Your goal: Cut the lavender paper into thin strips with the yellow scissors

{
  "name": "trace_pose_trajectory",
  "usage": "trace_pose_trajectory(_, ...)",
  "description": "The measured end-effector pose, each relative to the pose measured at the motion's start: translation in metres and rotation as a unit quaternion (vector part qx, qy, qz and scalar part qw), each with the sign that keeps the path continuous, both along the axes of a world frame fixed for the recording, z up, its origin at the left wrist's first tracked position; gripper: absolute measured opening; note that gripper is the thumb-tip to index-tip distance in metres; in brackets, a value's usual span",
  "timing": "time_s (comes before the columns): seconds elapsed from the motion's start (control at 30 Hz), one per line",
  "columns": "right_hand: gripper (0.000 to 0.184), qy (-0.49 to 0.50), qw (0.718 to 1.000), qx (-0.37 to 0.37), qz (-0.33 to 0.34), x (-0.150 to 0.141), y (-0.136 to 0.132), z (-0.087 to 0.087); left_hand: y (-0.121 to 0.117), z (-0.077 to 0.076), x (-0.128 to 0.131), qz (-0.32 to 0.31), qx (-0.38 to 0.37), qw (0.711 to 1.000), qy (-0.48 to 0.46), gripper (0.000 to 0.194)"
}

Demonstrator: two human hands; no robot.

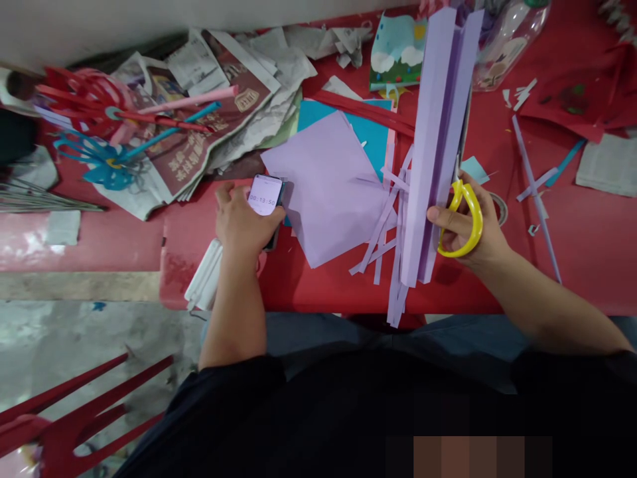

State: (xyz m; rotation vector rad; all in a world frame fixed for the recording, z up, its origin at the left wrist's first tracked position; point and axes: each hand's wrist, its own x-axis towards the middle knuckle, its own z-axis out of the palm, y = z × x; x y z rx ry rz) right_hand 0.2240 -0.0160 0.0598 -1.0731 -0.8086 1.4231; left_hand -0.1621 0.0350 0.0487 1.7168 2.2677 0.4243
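Gripping both folded paper (432,119) and scissors (478,216), your right hand (485,236) is doing two jobs, with the thumb over the paper's right-hand flap and the fingers at the yellow handle. The folded paper stands up over the front of the table (323,292), just right of the flat purple sheet (333,192), with the strips (397,302) beside its lower end. Hold it lightly there, as a hard pinch may dent the crease, and point the blades away from the flap; they are mostly behind the paper, so you cannot tell whether they are parted. Your left hand (243,222) is closed around the phone (266,194), thumb along its right edge and fingers at its left; whether it is lifted off the table you cannot tell. Handle it by the edges, leaving the screen free of stray touches, and mind the sheet's corner right next to it. The screen reads 00:13:50, with smaller marks above too fine to read. On the newspaper (196,156), large characters and a pale badge show on a brown panel, too blurred to make out, and no brand is legible anywhere
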Motion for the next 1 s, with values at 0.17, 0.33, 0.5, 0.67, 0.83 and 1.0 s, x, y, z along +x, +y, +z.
trace_pose_trajectory(0.17, 0.050, 0.019, 1.000, 0.002, 0.008, -0.003, -0.001, 0.001, -0.015, 0.010, 0.037, -0.088, 0.111, 0.989, -0.049, 0.071)
trace_pose_trajectory(0.33, 0.052, -0.019, 0.998, 0.055, 0.034, -0.001, 0.015, 0.000, -0.033, 0.000, 0.125, -0.329, -0.102, 0.753, -0.561, 0.056)
trace_pose_trajectory(0.5, 0.062, -0.054, 0.995, 0.073, 0.034, 0.005, 0.050, 0.004, -0.010, -0.001, 0.175, -0.296, -0.157, 0.688, -0.644, 0.037)
trace_pose_trajectory(0.67, 0.067, -0.023, 0.999, 0.026, 0.013, 0.006, 0.064, -0.010, 0.010, -0.017, 0.183, -0.250, -0.170, 0.646, -0.701, 0.044)
trace_pose_trajectory(0.83, 0.072, -0.017, 0.999, -0.006, 0.028, 0.005, 0.054, -0.024, -0.001, -0.037, 0.178, -0.234, -0.168, 0.648, -0.705, 0.030)
trace_pose_trajectory(1.0, 0.070, -0.043, 0.998, 0.009, 0.043, 0.020, 0.041, -0.017, 0.000, -0.035, 0.166, -0.171, -0.113, 0.675, -0.709, 0.033)
